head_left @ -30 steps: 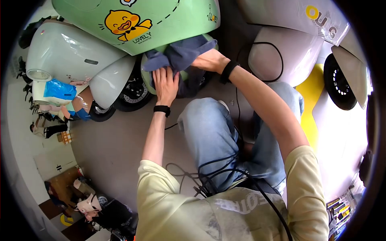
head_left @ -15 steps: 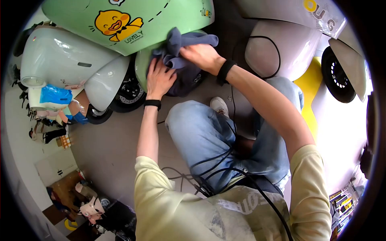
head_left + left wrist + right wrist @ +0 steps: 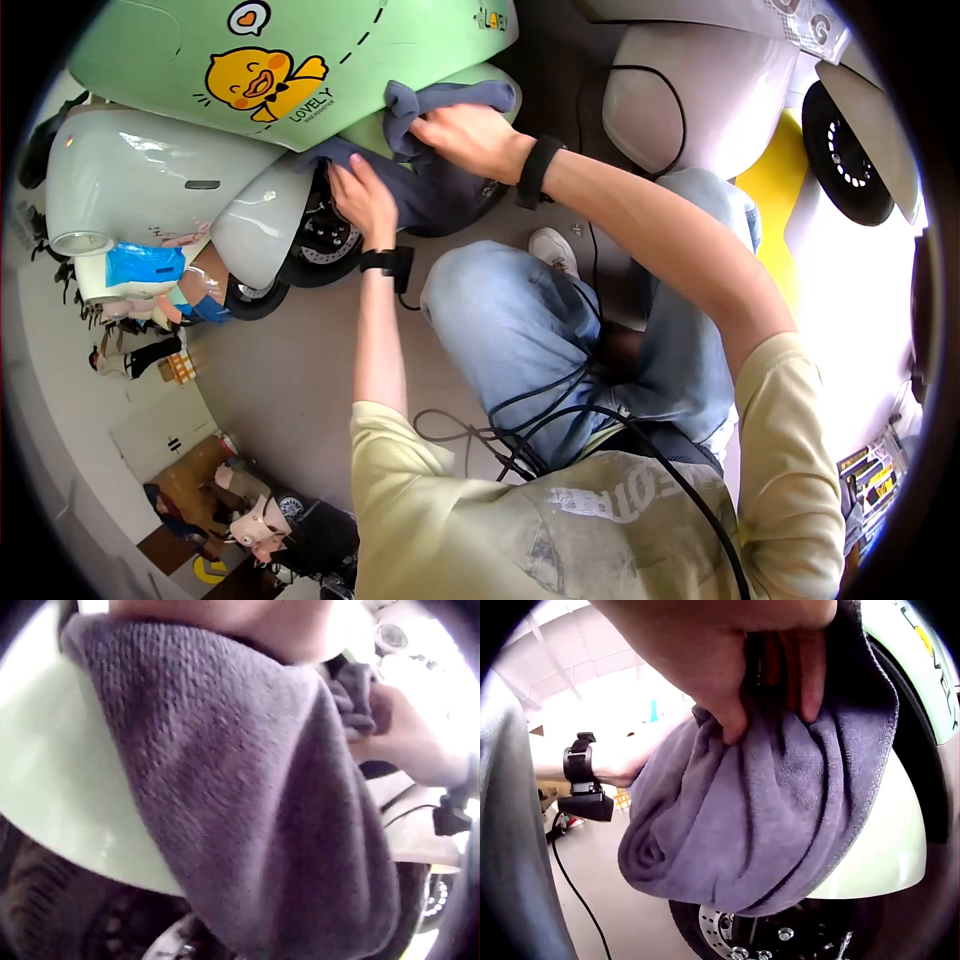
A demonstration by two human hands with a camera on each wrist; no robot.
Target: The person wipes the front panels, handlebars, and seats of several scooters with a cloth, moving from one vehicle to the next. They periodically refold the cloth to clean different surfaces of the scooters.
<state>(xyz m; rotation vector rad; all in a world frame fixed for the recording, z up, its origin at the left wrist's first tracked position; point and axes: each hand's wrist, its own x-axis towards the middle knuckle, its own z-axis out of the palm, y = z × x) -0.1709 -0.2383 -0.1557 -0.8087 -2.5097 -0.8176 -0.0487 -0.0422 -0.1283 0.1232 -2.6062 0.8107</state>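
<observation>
A grey-purple cloth (image 3: 432, 192) lies over the rounded pale green front fender (image 3: 67, 750) of a green scooter (image 3: 350, 70) with a duck picture. My right hand (image 3: 470, 137) grips one bunched part of it; in the right wrist view the thumb and fingers (image 3: 810, 690) gather its folds. At the fender's left side my left hand (image 3: 365, 205) presses on another part with fairly straight fingers. In the left wrist view the cloth hangs broad and loose below that hand, whose fingertips are hidden there. Beneath the fender shows a wheel with a brake disc (image 3: 712, 930).
A grey scooter (image 3: 150, 180) stands close on the left, a pinkish one (image 3: 690, 100) on the right. Black cables (image 3: 490, 435) lie across the person's lap and floor. The person's knee (image 3: 490, 290) is close below the fender. A yellow strip (image 3: 780, 190) marks the floor at right.
My left hand has moved left along the fender, drawing the cloth out to that side. The right hand, still holding its bunch, has shifted left. The head view has turned slightly.
</observation>
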